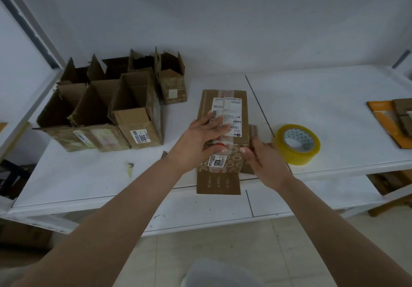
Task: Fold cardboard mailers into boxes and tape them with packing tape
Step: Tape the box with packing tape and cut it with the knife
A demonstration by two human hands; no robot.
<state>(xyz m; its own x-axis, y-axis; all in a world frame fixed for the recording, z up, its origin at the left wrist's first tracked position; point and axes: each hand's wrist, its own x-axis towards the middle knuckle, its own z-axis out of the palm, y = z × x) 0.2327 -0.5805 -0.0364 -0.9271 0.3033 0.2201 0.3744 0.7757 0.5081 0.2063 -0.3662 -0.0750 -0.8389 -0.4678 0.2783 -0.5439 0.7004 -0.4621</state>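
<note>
A brown cardboard box [231, 99] with white shipping labels lies on its side in the middle of the white table [323, 99]. One flap hangs over the near table edge. My left hand [200, 139] rests flat on its top face, fingers straight over the labels. My right hand [265, 162] touches the box's near right corner, fingers against the side flap. A roll of yellowish packing tape [297, 144] lies flat on the table just right of my right hand.
Several opened cardboard boxes [133, 108] stand grouped at the left of the table. Flattened orange and brown mailers [394, 121] lie at the right edge. A scrap of tape [130, 167] lies near the front left. A wall runs behind.
</note>
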